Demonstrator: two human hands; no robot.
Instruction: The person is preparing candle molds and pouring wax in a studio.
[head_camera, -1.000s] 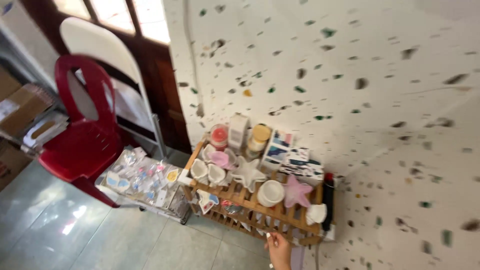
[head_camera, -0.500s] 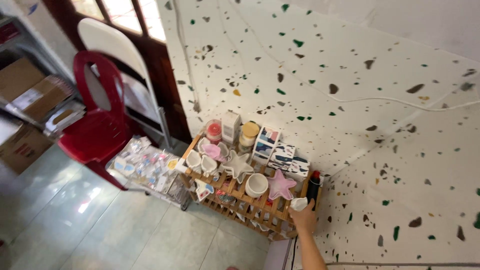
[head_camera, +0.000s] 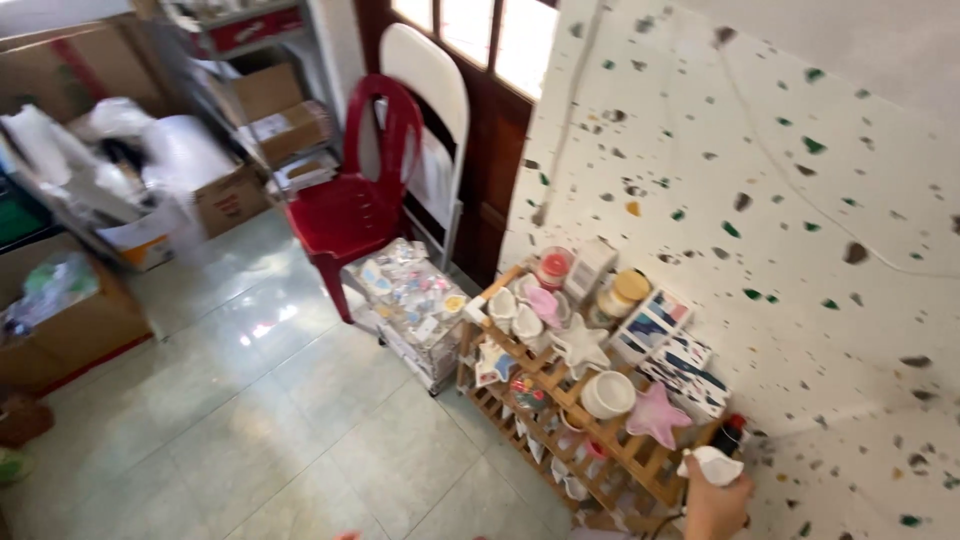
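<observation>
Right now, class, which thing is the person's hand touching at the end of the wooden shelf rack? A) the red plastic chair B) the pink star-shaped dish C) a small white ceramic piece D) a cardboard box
C: the hand grips the small white ceramic piece at the wooden shelf rack's near end; the pink star-shaped dish lies apart, untouched.

Two chairs: one red (head_camera: 352, 190), one white (head_camera: 432, 120). One wooden shelf (head_camera: 560, 420). On it, two star dishes, one white (head_camera: 580, 343) and one pink (head_camera: 657, 415); one round white bowl (head_camera: 607, 393); one red-lidded jar (head_camera: 554, 266). Cardboard boxes at left look like four (head_camera: 232, 198), though blurred. One hand (head_camera: 715, 505).
</observation>
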